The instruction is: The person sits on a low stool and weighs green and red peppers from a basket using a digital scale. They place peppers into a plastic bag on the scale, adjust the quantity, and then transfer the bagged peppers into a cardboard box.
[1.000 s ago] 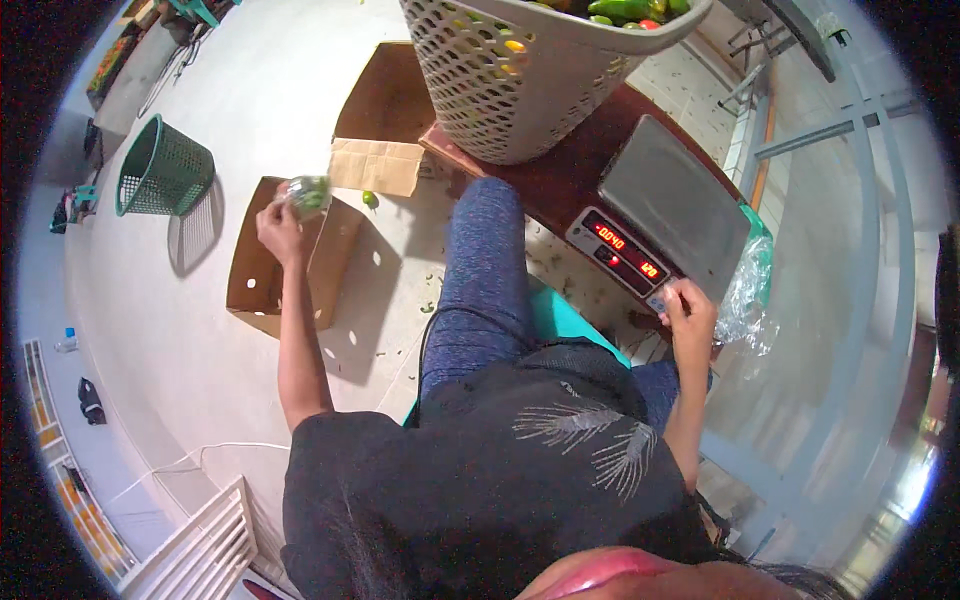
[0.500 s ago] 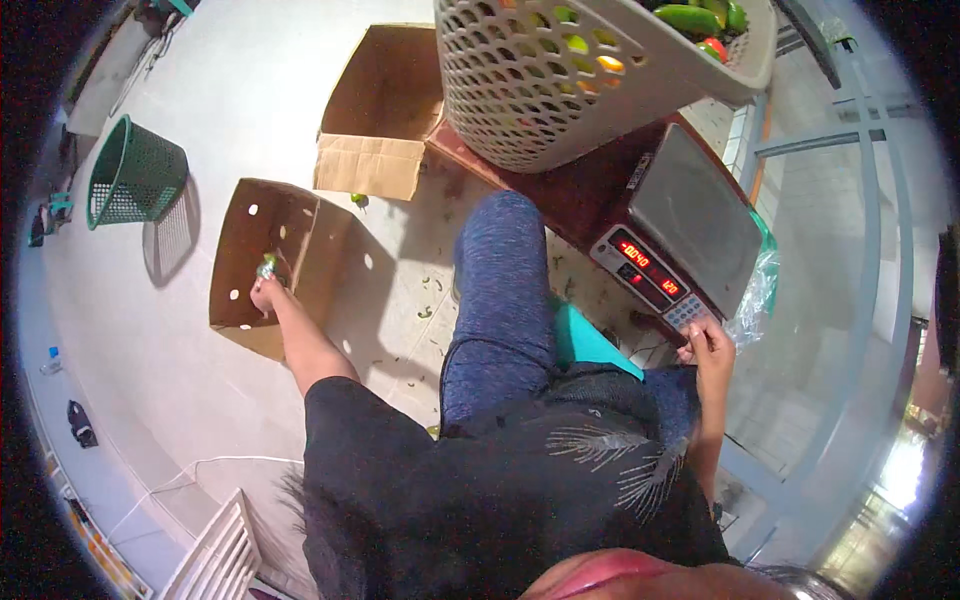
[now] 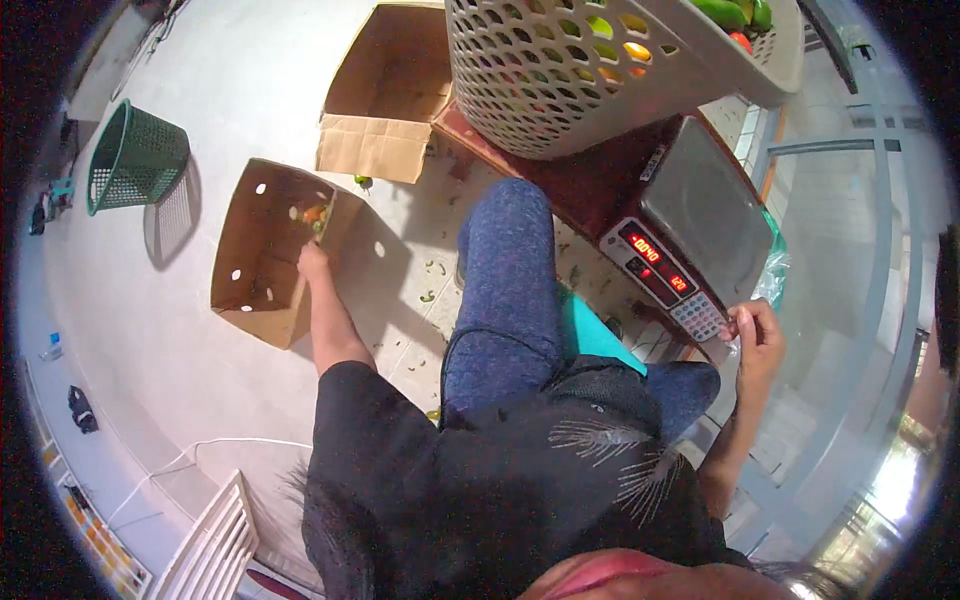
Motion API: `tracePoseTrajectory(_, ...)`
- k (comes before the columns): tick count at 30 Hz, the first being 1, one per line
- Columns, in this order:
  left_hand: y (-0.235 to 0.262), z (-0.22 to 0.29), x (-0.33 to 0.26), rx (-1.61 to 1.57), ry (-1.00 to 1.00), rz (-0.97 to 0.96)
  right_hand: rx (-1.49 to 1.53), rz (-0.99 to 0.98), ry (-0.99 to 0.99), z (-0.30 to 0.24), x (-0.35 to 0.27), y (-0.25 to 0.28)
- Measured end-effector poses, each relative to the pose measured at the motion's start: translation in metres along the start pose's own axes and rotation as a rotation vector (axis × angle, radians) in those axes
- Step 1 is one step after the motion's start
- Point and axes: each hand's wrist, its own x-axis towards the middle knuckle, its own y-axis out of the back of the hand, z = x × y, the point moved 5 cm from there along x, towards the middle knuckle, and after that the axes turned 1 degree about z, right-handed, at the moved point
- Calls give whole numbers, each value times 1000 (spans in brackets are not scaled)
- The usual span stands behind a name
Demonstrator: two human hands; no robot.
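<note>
On the left, my left hand (image 3: 313, 262) reaches into a cardboard box (image 3: 250, 235) with round holes in its walls. Right by its fingertips is a small clump of green and orange vegetables (image 3: 316, 216), seemingly bagged. The fingers are too small and blurred to show whether they grip it. On the right, my right hand (image 3: 755, 335) is held beside the keypad corner of a digital scale (image 3: 700, 200) with red lit digits. Its thumb and fingers are pinched together, with a bit of clear plastic (image 3: 733, 347) showing below them. The scale's metal plate is bare.
A large beige perforated basket (image 3: 540, 90) of vegetables stands on the brown table (image 3: 580, 190) beside the scale. Another open cardboard box (image 3: 385, 75) lies behind. A green basket (image 3: 137, 160) is at far left, a white slatted chair (image 3: 205, 545) at lower left. Scraps litter the floor.
My left hand has moved toward the box's right wall, and the vegetable clump now shows there. My right hand has shifted slightly right, off the keypad corner. The view has shifted slightly.
</note>
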Motion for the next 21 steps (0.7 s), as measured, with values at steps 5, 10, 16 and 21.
tracePoseTrajectory(5,-5,13,-47,7,-48,219,8,-12,28,-13,-2,7)
tracePoseTrajectory(10,10,34,-84,36,-219,246,-103,-15,106,-31,3,8)
tracePoseTrajectory(16,-5,24,-106,38,-51,25,-458,308,624,-129,37,-1)
tracePoseTrajectory(21,79,102,-137,-308,-376,369,-508,224,1101,-219,87,-45)
